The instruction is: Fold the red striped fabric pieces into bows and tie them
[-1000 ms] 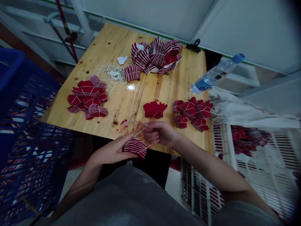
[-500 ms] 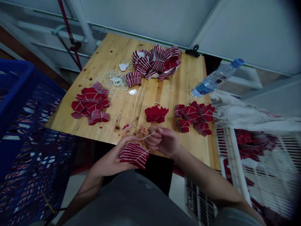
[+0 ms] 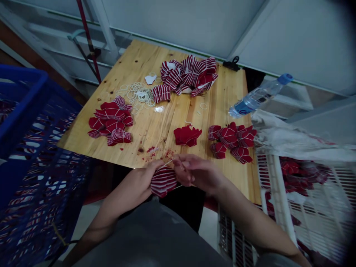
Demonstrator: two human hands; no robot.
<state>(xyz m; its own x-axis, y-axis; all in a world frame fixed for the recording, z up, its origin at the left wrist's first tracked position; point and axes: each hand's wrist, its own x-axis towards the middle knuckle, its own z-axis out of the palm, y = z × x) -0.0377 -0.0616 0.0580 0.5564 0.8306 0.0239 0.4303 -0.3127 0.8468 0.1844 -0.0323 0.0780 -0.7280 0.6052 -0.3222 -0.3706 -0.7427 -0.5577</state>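
Seen from the head camera, the person's left hand [image 3: 136, 182] is curled around the left side of a folded bundle of red-and-white striped fabric pieces [image 3: 163, 181], its fingers closed and its thumb lying on top, so that the layers seem to be pressed together and kept from slipping. The right hand [image 3: 194, 172] is nearly closed, its fingertips [image 3: 179, 161] pinching a thin white elastic band [image 3: 169, 162] that runs taut across the bundle; the tension appears to come from the two hands working against each other. The bundle sits just off the near edge of a light pine counter [image 3: 155, 128], held in the air, which leaves its underside free for the band to pass around.

Red lint scraps [image 3: 167, 154] lie on the wood just beyond the hands. Farther out are tied red bundles in three groups: left [image 3: 109, 124], middle [image 3: 187, 135] and right [image 3: 230, 142]. A looser heap of striped pieces [image 3: 189, 76] lies at the far edge beside a tangle of white elastic bands [image 3: 139, 94], within reach of the seated position. A clear plastic water bottle [image 3: 257, 98] lies on a white plastic sack [image 3: 292, 139] off the far right corner, above a white slatted crate [image 3: 306, 211], and a blue plastic crate [image 3: 27, 148] stands on the left, both holding striped fabric.
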